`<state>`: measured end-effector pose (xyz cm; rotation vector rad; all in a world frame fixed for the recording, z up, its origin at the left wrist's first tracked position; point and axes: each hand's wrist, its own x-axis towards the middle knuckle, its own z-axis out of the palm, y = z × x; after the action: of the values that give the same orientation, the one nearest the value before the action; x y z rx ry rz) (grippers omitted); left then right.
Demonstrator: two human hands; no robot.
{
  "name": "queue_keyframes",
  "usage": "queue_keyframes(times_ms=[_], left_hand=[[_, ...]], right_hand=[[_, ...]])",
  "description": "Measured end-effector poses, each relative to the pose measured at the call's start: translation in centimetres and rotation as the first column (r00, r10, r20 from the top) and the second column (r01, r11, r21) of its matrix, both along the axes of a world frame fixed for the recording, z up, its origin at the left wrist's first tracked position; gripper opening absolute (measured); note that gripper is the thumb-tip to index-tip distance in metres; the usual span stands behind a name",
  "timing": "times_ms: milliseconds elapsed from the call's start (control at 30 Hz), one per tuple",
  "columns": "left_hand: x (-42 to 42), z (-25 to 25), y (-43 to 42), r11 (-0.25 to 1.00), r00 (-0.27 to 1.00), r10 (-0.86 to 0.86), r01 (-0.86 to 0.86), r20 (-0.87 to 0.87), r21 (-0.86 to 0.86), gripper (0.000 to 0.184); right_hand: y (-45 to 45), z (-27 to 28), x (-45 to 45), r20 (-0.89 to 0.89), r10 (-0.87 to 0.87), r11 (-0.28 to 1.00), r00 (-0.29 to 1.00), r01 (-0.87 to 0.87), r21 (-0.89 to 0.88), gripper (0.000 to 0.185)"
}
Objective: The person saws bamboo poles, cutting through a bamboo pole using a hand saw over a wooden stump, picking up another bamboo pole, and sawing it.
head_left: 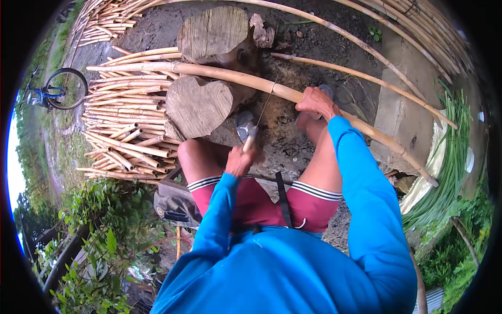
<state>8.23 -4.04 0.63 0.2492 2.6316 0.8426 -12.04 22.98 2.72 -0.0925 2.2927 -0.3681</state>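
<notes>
My left hand [241, 160] is wrapped round the light handle of a thin-bladed hand saw [259, 121], its blade seen nearly edge-on. The blade lies across a long bamboo pole [230, 75]; how deep it cuts, if at all, I cannot tell. Further right along the same pole, my right hand [316, 101] grips it from above, over my right knee. To the left, the pole passes between two wooden stumps, the upper stump [214, 32] and the lower stump [201, 106]. Its right end reaches down past my right arm.
A pile of cut bamboo pieces [128, 118] lies left of the stumps, with another bamboo stack [107, 23] beyond. A thinner pole [361, 77] and several long poles [418, 31] lie right. Green stalks [449, 157] rest at far right. A bicycle [52, 90] stands far left.
</notes>
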Motion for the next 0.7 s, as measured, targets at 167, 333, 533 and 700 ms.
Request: queue_keyframes(times_ms=[167, 333, 533, 700], left_hand=[[1.9, 2.1, 0.2, 0.818, 0.672, 0.502, -0.573, 0.545, -0.048, 0.039], [-4.7, -6.9, 3.8, 0.739, 0.705, 0.567, -0.664, 0.426, 0.116, 0.037], [1.2, 5.2, 0.6, 0.862, 0.758, 0.441, -0.506, 0.481, 0.009, 0.033], [-0.2, 2.6, 0.4, 0.86, 0.67, 0.392, -0.51, 0.63, 0.007, 0.041]], right_hand=[[0.2, -0.8, 0.4, -0.029, -0.033, 0.999, 0.999, 0.034, 0.022, 0.048], [-0.2, -0.9, 0.7, -0.062, -0.025, 1.0, 0.998, 0.026, 0.012, 0.047], [0.1, -0.7, 0.2, -0.006, 0.011, 0.999, 1.0, -0.011, -0.047, 0.046], [0.0, -1.3, 0.5, -0.075, -0.013, 1.0, 0.997, 0.013, -0.005, 0.047]])
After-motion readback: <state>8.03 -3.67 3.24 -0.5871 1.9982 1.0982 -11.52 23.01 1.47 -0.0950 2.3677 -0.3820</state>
